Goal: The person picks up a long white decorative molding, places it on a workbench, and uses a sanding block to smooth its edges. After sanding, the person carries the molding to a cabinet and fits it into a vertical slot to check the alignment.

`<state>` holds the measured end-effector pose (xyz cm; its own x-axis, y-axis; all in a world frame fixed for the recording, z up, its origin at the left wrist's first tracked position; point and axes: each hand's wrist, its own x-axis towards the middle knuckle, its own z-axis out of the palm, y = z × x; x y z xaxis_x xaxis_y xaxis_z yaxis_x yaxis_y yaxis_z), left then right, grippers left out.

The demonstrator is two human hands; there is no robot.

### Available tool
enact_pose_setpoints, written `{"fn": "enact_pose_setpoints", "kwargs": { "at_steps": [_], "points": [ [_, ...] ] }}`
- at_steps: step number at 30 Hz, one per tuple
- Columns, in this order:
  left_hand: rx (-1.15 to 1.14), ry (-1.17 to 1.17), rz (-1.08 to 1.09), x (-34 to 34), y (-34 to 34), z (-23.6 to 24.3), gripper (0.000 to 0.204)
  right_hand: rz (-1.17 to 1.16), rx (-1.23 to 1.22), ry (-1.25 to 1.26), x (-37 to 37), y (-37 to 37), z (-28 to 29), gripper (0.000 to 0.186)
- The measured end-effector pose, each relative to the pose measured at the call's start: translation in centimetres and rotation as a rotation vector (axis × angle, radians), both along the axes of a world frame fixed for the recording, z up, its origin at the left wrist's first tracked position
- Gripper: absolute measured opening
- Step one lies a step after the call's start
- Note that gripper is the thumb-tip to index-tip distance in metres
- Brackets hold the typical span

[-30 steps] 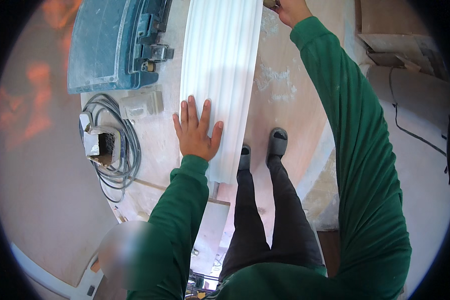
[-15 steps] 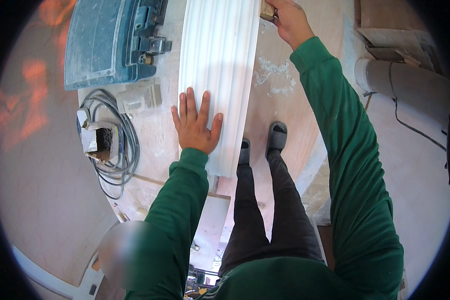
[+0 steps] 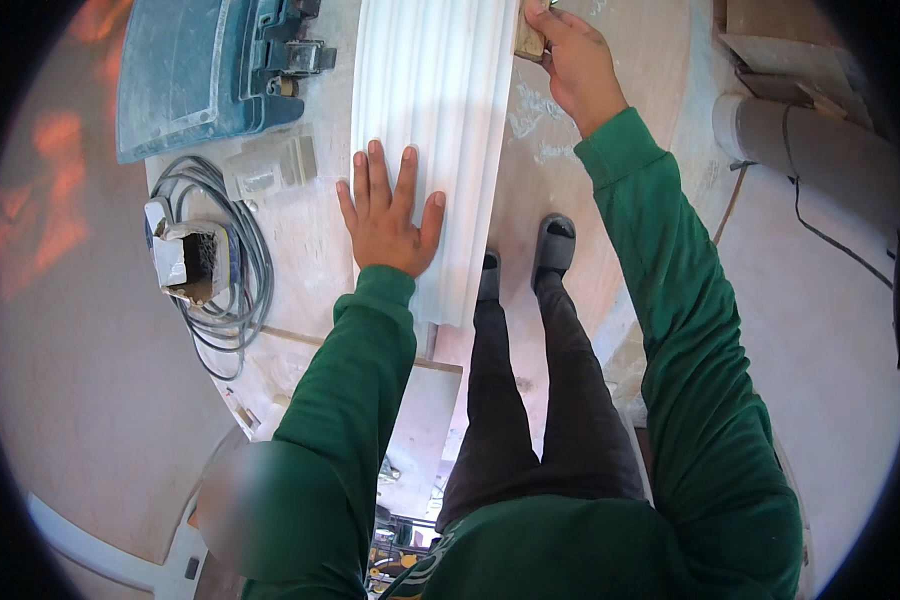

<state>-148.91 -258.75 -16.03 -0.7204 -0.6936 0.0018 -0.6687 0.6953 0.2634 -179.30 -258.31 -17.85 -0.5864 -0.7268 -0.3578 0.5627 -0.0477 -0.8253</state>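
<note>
A long white fluted moulding (image 3: 435, 110) runs from the top edge of the view down toward my legs. My left hand (image 3: 390, 222) lies flat on its near part, fingers spread. At the top, my right hand (image 3: 582, 65) grips a small wooden block (image 3: 529, 40) with its fingers wrapped round it. The block is against or very near the moulding's right edge; whether they touch I cannot tell. Part of the block is hidden by my fingers and the upper frame edge.
Left of the moulding are a blue-grey tool case (image 3: 185, 80), a clear plastic box (image 3: 270, 168), a coiled grey cable (image 3: 255, 265) and a torn small carton (image 3: 198, 265). White scraps (image 3: 535, 115) lie on the right. A large roll (image 3: 800, 150) rests at the far right.
The scene sits slightly higher in the view. My right hand has come a little lower along the moulding's edge, showing more of the wooden block. My left hand stays flat on the moulding.
</note>
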Motion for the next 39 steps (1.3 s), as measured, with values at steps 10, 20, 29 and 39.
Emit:
{"fn": "enact_pose_setpoints", "kwargs": {
  "at_steps": [10, 20, 29, 39],
  "points": [
    [-0.010, 0.002, 0.005, 0.0, 0.0, -0.3, 0.062, -0.052, 0.070, -0.046, 5.1, 4.2, 1.0, 0.036],
    [0.004, 0.012, 0.022, 0.0, 0.2, -0.7, 0.063, -0.020, 0.146, -0.016, 10.1, 8.6, 1.1, 0.032],
    [-0.022, 0.038, 0.014, 0.2, 0.1, -1.0, 0.063, 0.046, 0.246, -0.009, 14.9, 12.7, 1.8, 0.031],
    [-0.034, 0.035, -0.002, 0.2, 0.0, -1.2, 0.064, 0.106, 0.300, 0.056, 19.8, 16.9, 2.3, 0.039]
  ]
}}
